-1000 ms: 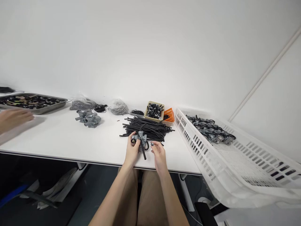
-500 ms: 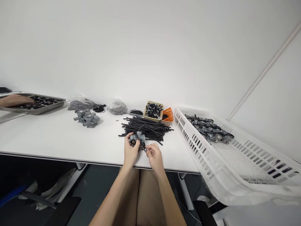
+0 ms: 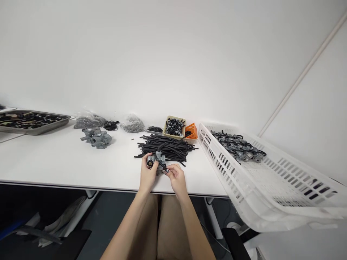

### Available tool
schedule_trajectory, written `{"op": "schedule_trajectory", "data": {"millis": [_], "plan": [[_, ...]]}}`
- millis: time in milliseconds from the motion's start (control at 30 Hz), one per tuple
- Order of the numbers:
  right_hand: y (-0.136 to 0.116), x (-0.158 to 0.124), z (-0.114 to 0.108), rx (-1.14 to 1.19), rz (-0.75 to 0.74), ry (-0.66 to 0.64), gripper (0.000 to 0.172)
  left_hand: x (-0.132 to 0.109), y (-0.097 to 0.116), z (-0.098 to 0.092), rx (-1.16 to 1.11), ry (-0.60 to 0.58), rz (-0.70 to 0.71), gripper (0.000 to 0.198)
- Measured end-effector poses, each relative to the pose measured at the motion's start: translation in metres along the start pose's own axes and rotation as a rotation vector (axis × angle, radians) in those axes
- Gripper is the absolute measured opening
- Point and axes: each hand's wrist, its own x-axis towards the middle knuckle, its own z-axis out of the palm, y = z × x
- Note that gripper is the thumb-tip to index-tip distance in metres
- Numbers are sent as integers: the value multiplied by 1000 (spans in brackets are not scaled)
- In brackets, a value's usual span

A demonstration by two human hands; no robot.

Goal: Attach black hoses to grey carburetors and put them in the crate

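Observation:
A grey metal carburetor-like part (image 3: 160,157) is held just above the table's front edge. My left hand (image 3: 148,174) wraps round its left side, the thumb across its front. A black tube runs diagonally down over the part, and my right hand (image 3: 176,177) pinches the tube's lower end at the part's right side. Directly behind lies a pile of black tubes (image 3: 165,146). Two similar grey parts (image 3: 97,138) stand on the table to the left.
A white perforated crate (image 3: 244,184) with rows of grey parts is at the right. Behind the tubes stand a cream basket (image 3: 175,137) and an orange basket (image 3: 194,130). Clear bags (image 3: 132,123) lie farther left, and a metal tray (image 3: 51,125) is at the far left.
The other person's hand has left the metal tray at the far left. The view has shifted slightly. Both my hands keep their grips, with the tube's end now angled a little more to the right.

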Motion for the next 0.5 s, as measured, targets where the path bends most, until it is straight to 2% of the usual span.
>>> {"op": "schedule_trajectory", "data": {"millis": [167,367,500], "plan": [[0,0,1,-108,66,106,21,-1,3,0,9,-29,-32,40],[3,2,3,-179,50,183,13,-1,4,0,-45,-113,-55,41],[1,3,0,-79,46,125,32,-1,2,-1,-71,-64,-74,43]]}}
